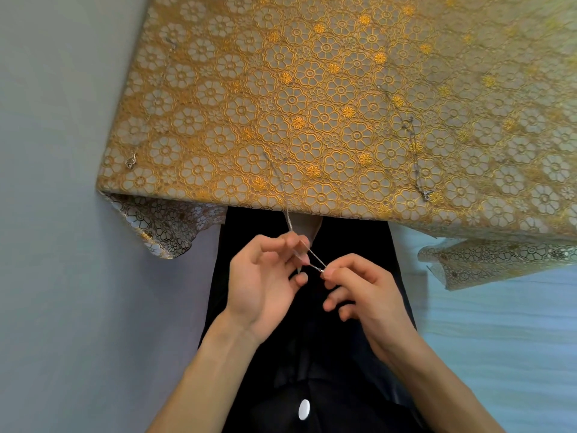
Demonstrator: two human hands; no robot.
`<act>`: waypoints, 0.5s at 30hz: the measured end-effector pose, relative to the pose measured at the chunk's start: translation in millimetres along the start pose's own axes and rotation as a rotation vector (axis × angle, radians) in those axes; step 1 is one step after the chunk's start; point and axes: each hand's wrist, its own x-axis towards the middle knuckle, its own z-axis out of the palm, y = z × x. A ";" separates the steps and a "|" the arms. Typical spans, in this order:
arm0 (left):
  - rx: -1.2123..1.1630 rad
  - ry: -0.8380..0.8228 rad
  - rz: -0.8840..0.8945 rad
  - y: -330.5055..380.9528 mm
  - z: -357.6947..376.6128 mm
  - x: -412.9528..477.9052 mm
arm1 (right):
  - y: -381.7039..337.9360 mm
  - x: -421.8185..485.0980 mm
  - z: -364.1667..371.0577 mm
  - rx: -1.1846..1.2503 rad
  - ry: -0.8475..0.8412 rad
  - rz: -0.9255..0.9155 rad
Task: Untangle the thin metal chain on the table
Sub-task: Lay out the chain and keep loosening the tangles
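Note:
A thin silver chain [280, 189] runs from the table [312, 98] over its near edge and down to my hands, which are held above my lap. My left hand [265, 282] pinches the chain between thumb and fingertips just below the table edge. A short taut stretch of chain [315, 260] crosses from there to my right hand [365, 292], which pinches its end between thumb and forefinger. The far part of the chain lies straight on the floral cloth.
The table wears a gold floral lace cloth [162, 232] hanging over its edges. Another thin chain [415, 151] lies along the right side, and a small metal piece [131, 160] sits near the left corner. A wall is at left, a pale blue surface at right.

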 end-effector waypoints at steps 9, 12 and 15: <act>0.000 0.154 0.251 50.9 -15.0 -3.7 | 6.2 -2.1 -18.7 0.043 0.038 0.016; 0.060 0.150 0.291 58.3 -21.7 -7.7 | 6.6 -3.8 -24.3 0.050 0.056 -0.014; 0.118 0.146 0.294 59.3 -24.0 -10.9 | 7.2 -4.9 -26.3 0.027 0.064 -0.080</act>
